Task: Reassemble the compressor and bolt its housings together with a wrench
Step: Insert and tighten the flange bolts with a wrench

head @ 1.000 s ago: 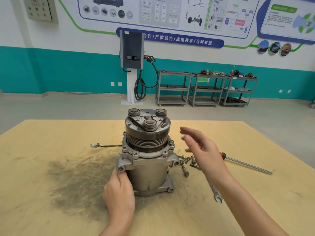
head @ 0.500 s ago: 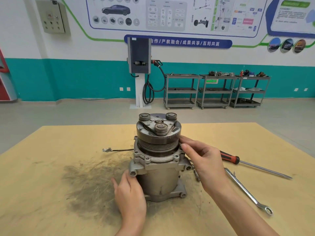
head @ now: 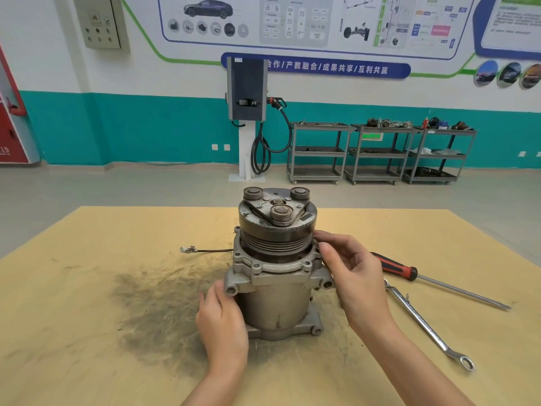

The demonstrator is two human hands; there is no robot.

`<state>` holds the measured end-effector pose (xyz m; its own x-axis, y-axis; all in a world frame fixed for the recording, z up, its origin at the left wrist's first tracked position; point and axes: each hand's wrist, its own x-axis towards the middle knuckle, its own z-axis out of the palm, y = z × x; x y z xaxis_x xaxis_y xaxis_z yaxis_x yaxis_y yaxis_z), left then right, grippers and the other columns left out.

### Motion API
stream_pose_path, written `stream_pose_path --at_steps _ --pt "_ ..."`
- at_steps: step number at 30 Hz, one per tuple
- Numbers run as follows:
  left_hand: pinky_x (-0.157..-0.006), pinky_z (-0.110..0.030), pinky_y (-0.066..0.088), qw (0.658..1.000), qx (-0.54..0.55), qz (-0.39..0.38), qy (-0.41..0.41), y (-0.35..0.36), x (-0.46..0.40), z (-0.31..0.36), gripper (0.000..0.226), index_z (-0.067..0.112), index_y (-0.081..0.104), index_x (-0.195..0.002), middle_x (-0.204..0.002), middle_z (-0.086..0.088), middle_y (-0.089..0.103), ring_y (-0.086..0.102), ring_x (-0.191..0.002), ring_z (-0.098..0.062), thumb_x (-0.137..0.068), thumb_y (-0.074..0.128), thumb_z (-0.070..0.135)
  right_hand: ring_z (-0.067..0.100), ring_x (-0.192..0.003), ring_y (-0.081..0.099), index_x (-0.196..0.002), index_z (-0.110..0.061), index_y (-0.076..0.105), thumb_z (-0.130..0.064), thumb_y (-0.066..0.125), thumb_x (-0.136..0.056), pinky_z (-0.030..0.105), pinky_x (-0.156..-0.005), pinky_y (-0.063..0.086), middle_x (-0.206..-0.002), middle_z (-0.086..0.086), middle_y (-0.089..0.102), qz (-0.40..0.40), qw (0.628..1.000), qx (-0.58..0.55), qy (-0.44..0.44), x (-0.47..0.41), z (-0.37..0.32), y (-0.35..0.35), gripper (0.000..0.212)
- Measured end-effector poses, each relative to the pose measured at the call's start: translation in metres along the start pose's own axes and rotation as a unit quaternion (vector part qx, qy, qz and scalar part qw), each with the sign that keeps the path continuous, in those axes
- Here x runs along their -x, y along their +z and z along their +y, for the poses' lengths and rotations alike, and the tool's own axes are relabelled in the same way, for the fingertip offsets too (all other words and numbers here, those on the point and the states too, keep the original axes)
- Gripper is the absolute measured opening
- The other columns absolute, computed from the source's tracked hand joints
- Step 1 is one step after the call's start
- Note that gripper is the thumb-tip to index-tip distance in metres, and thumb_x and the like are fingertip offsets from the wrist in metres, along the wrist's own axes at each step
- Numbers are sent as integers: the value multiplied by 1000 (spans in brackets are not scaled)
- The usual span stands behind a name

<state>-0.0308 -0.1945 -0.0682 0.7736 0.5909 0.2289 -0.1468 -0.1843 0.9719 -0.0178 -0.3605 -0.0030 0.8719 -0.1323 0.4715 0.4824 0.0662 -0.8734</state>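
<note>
The grey metal compressor (head: 275, 303) stands upright in the middle of the table, its dark grooved pulley (head: 276, 230) on top. My left hand (head: 222, 320) grips the lower left of the cylindrical body, just under a mounting ear. My right hand (head: 357, 276) is at the right edge of the upper flange, thumb and forefinger pinched against the rim below the pulley. Whatever lies between those fingertips is hidden. A combination wrench (head: 421, 320) lies on the table to the right, untouched.
A red-handled screwdriver (head: 395, 268) lies right of the compressor, beyond the wrench. A thin black wire with a terminal (head: 190, 249) trails off to the left. A dark greasy stain (head: 164, 303) marks the yellow table (head: 87, 361). Shelving carts stand far back.
My right hand came in from above the loose bolts and settled on the flange's right edge. The left hand kept its grip. The view tilted, so the bolts are hidden behind my right hand.
</note>
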Motion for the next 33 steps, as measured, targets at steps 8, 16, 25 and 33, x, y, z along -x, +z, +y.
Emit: stream_pose_path --at_steps 8,16,25,33 --pt "-70 -17 39 1000 29 5 5 0 0 5 46 40 51 -77 -78 15 58 51 -69 16 -103 34 7 9 -101 69 -88 -4 59 -9 71 -83 19 -85 54 -102 -6 74 36 999 -33 13 4 -2 9 14" --pt "-66 -18 39 999 34 -10 3 2 -1 2 43 40 56 -81 -79 11 61 53 -69 12 -103 35 8 5 -102 67 -98 -10 66 -5 60 -92 13 -84 50 -104 -8 73 28 999 -18 7 10 -1 10 9" --pt "-61 -27 38 999 42 -21 15 2 -3 -4 39 33 59 -82 -71 5 58 48 -64 -3 -102 36 9 3 -100 66 -104 -13 64 -6 58 -94 13 -85 49 -102 -10 71 46 999 -23 2 15 -3 17 13" --pt "-65 -12 41 997 63 -33 13 2 -2 -1 39 39 59 -82 -82 11 63 52 -69 13 -103 36 15 4 -99 67 -96 -9 59 -4 64 -89 13 -83 50 -99 -9 72 74 995 -58 22 14 -4 21 10"
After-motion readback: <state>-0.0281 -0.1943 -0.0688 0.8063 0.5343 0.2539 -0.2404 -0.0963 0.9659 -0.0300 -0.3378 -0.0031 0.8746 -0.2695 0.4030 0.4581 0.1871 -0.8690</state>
